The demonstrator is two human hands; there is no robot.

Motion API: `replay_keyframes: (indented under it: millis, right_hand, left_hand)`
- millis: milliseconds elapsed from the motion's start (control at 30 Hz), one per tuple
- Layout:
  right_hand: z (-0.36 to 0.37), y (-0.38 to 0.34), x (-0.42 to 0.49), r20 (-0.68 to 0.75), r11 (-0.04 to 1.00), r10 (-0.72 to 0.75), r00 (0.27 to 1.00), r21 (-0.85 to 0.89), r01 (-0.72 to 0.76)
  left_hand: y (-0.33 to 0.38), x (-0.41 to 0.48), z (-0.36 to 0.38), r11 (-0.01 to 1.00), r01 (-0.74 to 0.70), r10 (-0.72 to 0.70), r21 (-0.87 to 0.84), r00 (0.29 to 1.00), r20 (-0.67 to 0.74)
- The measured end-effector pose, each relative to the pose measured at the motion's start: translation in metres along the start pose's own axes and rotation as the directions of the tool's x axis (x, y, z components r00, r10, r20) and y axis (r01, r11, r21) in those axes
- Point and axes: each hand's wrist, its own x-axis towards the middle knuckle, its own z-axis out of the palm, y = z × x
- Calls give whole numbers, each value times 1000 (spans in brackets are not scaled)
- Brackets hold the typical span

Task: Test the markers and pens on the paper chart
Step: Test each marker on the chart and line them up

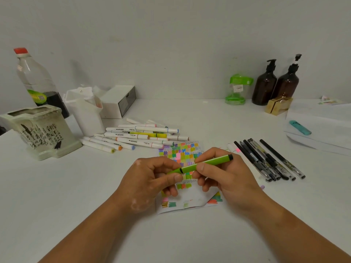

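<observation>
Head view: both hands meet over the paper chart point(187, 150), forearms coming in from the bottom corners. Left hand point(152, 179) pinches the left end of the green marker point(214, 161) between thumb and forefinger, other fingers curled under. Right hand point(228, 179) grips the barrel just right of the black ring, thumb on top. Marker lies nearly level, black-tipped end up and to the right, held above the chart. Bare bench point(76, 205) left of and in front of the hands. White marker pile point(140, 136) touches the chart's far-left edge; row of black pens point(266, 160) sits near on the right. The hands cover the chart's middle; near-right corner is folded up. Can't tell whether the cap is seated or coming off; left end is hidden by fingers.
</observation>
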Motion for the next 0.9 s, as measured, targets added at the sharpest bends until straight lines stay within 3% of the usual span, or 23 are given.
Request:
replay_keyframes:
  millis: [467, 567, 667, 733, 800, 900]
  right_hand:
    - [1, -3, -3, 57, 994, -17, 998, -109, 24]
    - [-8, -7, -3, 163, 987, 12, 987, -157, 14]
    - [-20, -15, -2, 322, 989, 129, 938, -112, -98]
    - [-18, -12, -3, 298, 961, 167, 940, -263, -88]
    - [-10, -4, -2, 187, 882, 149, 971, -469, -45]
    - [-1, 5, -1, 124, 794, 79, 989, -607, 12]
  left_hand:
    - [-2, -2, -8, 992, -61, 55, 108, 997, 57]
    - [-3, 2, -11, 992, -63, 60, 112, 998, 28]
    - [-6, 4, -17, 986, -70, 71, 150, 997, 3]
    - [-8, 4, -14, 985, -64, 61, 162, 998, 20]
    - [-8, 3, -7, 979, -75, 72, 188, 997, 22]
    - [-10, 4, -2, 963, -86, 95, 255, 995, -26]
